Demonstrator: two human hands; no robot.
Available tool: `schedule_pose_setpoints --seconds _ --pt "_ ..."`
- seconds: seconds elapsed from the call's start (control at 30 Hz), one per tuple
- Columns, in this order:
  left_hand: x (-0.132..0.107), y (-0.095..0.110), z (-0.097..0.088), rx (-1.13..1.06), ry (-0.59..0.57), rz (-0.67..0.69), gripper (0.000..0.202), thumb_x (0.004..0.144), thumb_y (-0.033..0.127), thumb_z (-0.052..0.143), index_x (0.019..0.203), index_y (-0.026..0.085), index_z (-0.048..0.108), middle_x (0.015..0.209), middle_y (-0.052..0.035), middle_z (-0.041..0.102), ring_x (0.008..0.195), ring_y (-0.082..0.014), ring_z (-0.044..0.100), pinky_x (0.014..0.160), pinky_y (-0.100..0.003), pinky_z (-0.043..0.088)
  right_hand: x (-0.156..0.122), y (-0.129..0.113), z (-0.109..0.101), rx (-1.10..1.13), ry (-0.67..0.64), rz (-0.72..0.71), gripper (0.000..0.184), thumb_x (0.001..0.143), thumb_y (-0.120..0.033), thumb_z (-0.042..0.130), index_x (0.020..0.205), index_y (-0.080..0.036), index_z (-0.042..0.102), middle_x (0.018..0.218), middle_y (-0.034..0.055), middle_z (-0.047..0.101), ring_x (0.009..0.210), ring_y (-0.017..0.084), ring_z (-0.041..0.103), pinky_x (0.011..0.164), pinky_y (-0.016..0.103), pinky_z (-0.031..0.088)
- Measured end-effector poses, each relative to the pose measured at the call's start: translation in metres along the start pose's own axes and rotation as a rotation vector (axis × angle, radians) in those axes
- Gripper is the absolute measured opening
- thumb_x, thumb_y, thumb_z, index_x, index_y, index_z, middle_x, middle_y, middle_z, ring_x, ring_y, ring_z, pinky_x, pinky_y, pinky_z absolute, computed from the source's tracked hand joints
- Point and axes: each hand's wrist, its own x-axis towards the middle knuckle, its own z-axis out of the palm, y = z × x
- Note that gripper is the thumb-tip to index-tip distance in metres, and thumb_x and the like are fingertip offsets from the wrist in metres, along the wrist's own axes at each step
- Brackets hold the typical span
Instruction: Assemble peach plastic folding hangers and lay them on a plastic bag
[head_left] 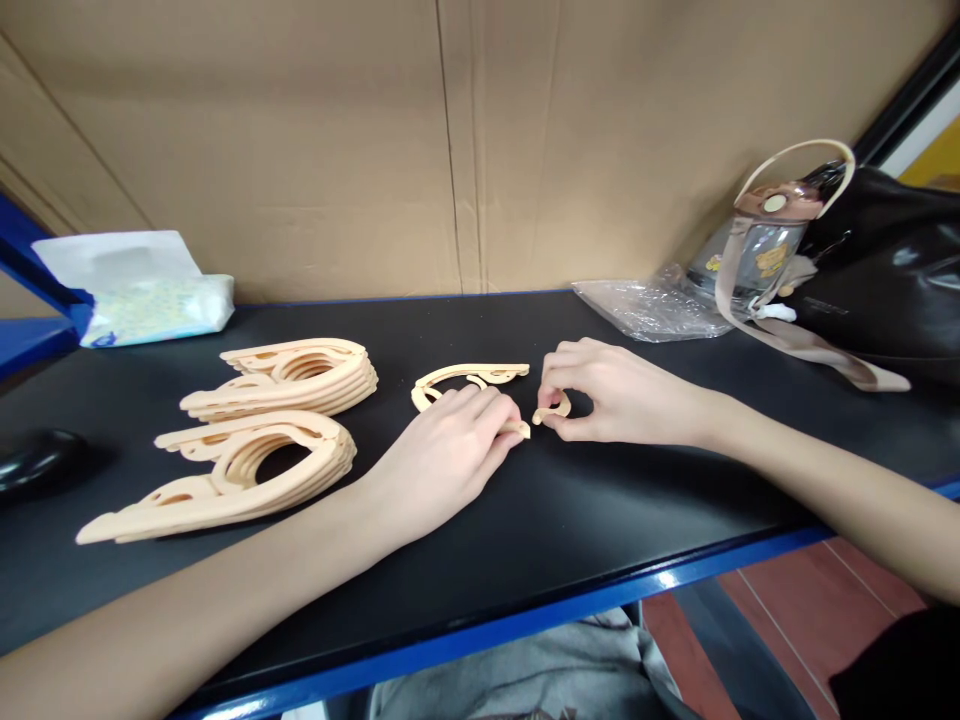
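Note:
In the middle of the black tabletop lies a beige folding clothes hanger [506, 371], partly covered by my left hand [461, 430]. The fingers of that hand are closed on the hanger's near arm, whose tip pokes out past the fingertips. Just to the right, my right hand [592, 393] pinches a small curved beige hook [557, 408] between thumb and fingers. A narrow gap separates the hook from the hanger's tip. Left of my hands sit two stacks of the same beige hangers, a far stack [337, 388] and a near stack [322, 460].
A tissue pack [161, 305] lies at the back left, and a black rounded object [37, 460] at the left edge. Clear plastic bags [652, 308], a strapped water bottle [757, 250] and a black bag [892, 270] stand back right. Cardboard [337, 150] walls the rear.

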Motion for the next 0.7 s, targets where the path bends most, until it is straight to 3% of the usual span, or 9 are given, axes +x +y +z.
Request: schedule_pose_setpoints --seconds 0.13,0.4,0.7 --pt "-0.0002 -0.0028 -0.0006 -0.142 0.016 -0.106 0.013 0.098 0.024 0.042 0.093 0.016 0.051 0.089 -0.0019 0.061 0.081 -0.0174 0.056 0.072 -0.031 0.044 0.0005 -0.0028 0.0044 0.188 0.081 0.035 0.005 0.080 -0.020 0.060 0.078 -0.016 0.062 0.091 0.0026 0.061 0.079 0.014 0.054 0.074 0.027 0.040" --pt "-0.0004 -0.0036 -0.0005 -0.220 -0.002 -0.139 0.010 0.098 0.024 0.042 0.096 0.019 0.050 0.096 -0.0010 0.062 0.085 -0.0174 0.058 0.074 -0.030 0.044 0.0018 -0.0063 0.0047 0.357 0.017 0.193 0.005 0.079 -0.022 0.060 0.077 -0.017 0.061 0.068 -0.0039 0.061 0.062 0.010 0.053 0.064 0.023 0.041" --pt "-0.0019 -0.0041 -0.0006 -0.284 0.041 -0.125 0.011 0.098 0.025 0.044 0.096 0.019 0.053 0.091 0.0011 0.063 0.080 -0.0140 0.059 0.070 -0.025 0.043 0.0028 -0.0031 0.0089 0.689 -0.020 0.286 0.008 0.077 -0.022 0.062 0.074 -0.015 0.061 0.067 -0.0009 0.065 0.064 0.011 0.058 0.063 0.023 0.046"
